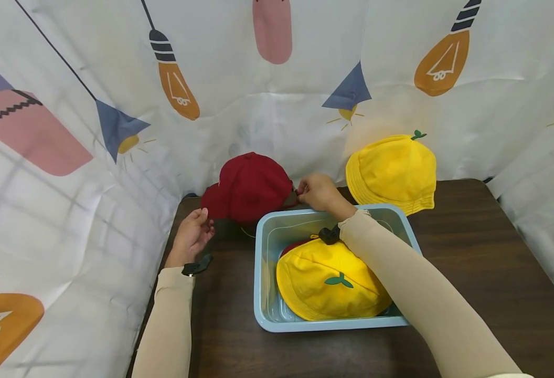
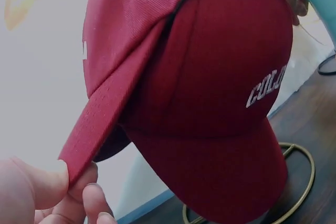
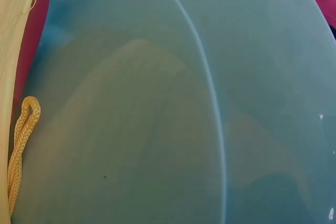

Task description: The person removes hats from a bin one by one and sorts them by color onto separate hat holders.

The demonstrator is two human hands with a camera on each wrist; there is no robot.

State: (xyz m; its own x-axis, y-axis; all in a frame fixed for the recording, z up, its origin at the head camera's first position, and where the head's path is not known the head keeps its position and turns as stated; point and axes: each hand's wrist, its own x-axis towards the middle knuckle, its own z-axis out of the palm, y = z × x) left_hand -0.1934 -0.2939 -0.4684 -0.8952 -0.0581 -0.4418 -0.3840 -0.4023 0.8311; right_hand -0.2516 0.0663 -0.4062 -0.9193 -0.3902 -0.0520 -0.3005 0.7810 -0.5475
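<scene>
In the head view a red baseball cap (image 1: 258, 184) is at the back left of the table. My left hand (image 1: 193, 233) pinches its brim between thumb and fingers, as the left wrist view shows with the brim (image 2: 105, 114) close up. Right under that cap is another red cap (image 2: 226, 77) with white lettering, its own brim pointing down. At the far side my right hand (image 1: 321, 193) pinches the red cap's back edge near the strap, reaching over a light blue tub (image 1: 260, 273). The right wrist view shows only the tub's wall, not the hand.
A yellow hat (image 1: 331, 283) with a green sprout lies in the tub, beside a yellow cord (image 3: 21, 145). Another yellow hat (image 1: 390, 168) stands at the back right. A gold wire ring (image 2: 310, 182) shows below the red caps. Printed white cloth (image 1: 277, 115) hangs behind.
</scene>
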